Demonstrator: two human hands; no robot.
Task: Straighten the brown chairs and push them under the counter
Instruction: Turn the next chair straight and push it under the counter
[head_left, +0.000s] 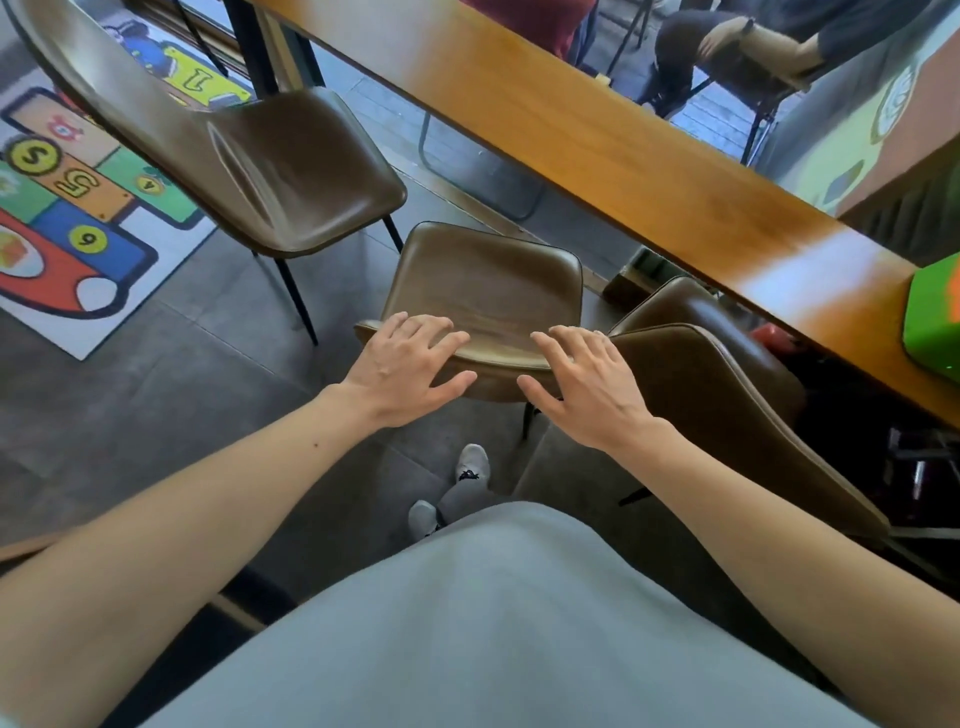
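A grey tiled floor (208, 332) carries a bright numbered play mat (78, 208) on the left, and a long wooden bench (623, 156) runs slantwise across the top of the view. Three brown chairs stand along it. The middle chair (483, 286) faces the bench with its seat front just short of the edge, not yet under it. The left chair (291, 171) is turned askew and stands well out on the floor. The right chair (727, 395) sits closer in, with its seat front near or under the bench edge.

The step in hand looks like the middle chair. Both forearms reach forward and down, roughly parallel. The left hand (405, 369) and right hand (587, 384) are at the top of its backrest, one toward each end. The fingers (441, 335) are spread and nearly straight and lie over the rim, with the thumbs on the near side. Neither grip is closed: both are apart, and whether the palms press on the rim cannot be told.

The next move probably calls for closing both grips on the rim, squaring the chair to the bench, then pushing evenly so the seat slides under without knocking the right chair just beside it.
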